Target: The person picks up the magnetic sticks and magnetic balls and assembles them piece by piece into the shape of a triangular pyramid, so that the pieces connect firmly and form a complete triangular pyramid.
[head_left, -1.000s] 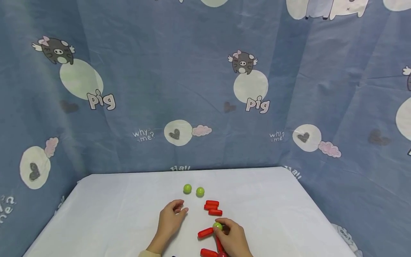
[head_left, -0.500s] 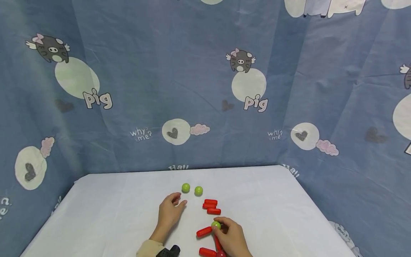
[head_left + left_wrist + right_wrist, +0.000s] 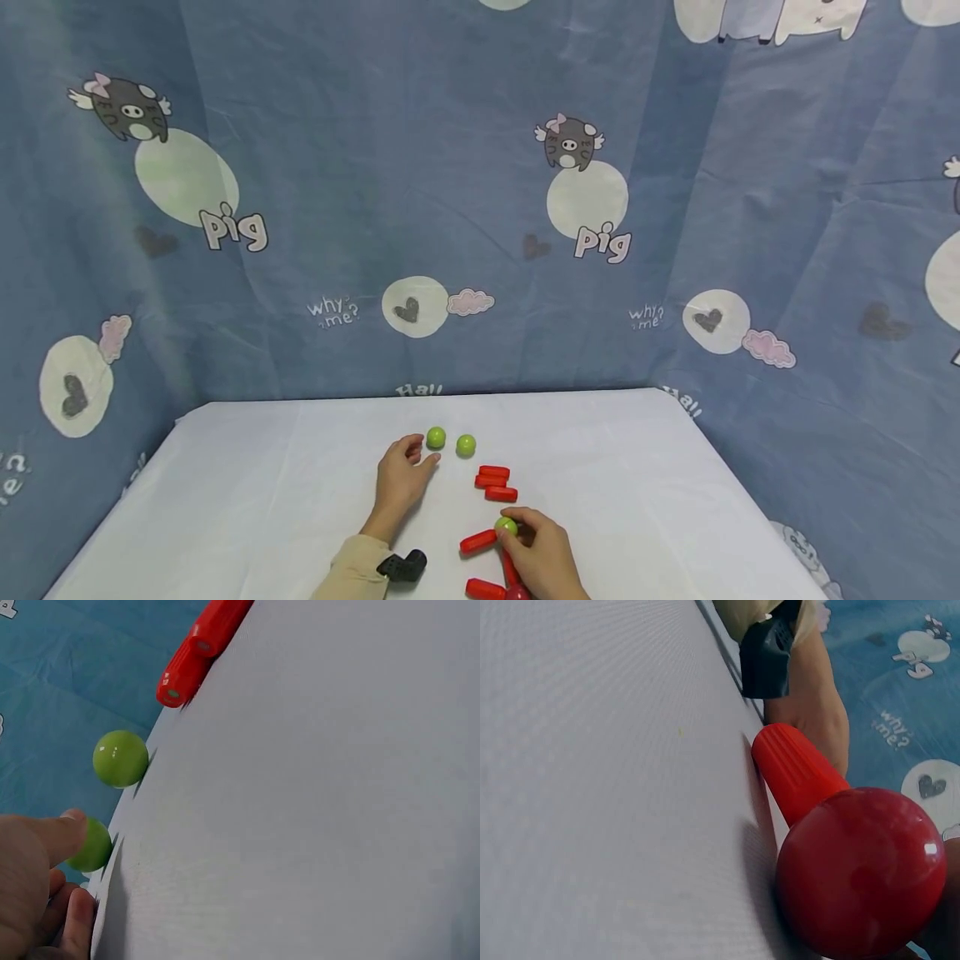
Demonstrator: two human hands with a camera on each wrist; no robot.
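My right hand point(image 3: 547, 557) pinches a green ball point(image 3: 507, 525) at the table's front. That ball adjoins a slanting red rod point(image 3: 478, 542) and a second red rod point(image 3: 509, 569) that runs down to a dark red ball point(image 3: 517, 592). Another red rod point(image 3: 486, 589) reaches left from the dark red ball, which looms large point(image 3: 861, 871) in the right wrist view. My left hand point(image 3: 400, 479) is near a loose green ball point(image 3: 436, 437), fingers loosely bent. In the left wrist view its thumb overlaps that ball point(image 3: 94, 846); contact is unclear. A second loose green ball point(image 3: 466, 446) lies to the right.
Several loose red rods point(image 3: 501, 494) lie between the loose green balls and my right hand. A white cloth covers the table point(image 3: 247, 500). Behind it hangs a blue patterned curtain point(image 3: 465, 167). A black device point(image 3: 403, 567) is strapped to my left wrist.
My left hand has moved forward, closer to the left loose green ball, and more of its sleeve shows. My right hand keeps its pinch on the green ball, almost still.
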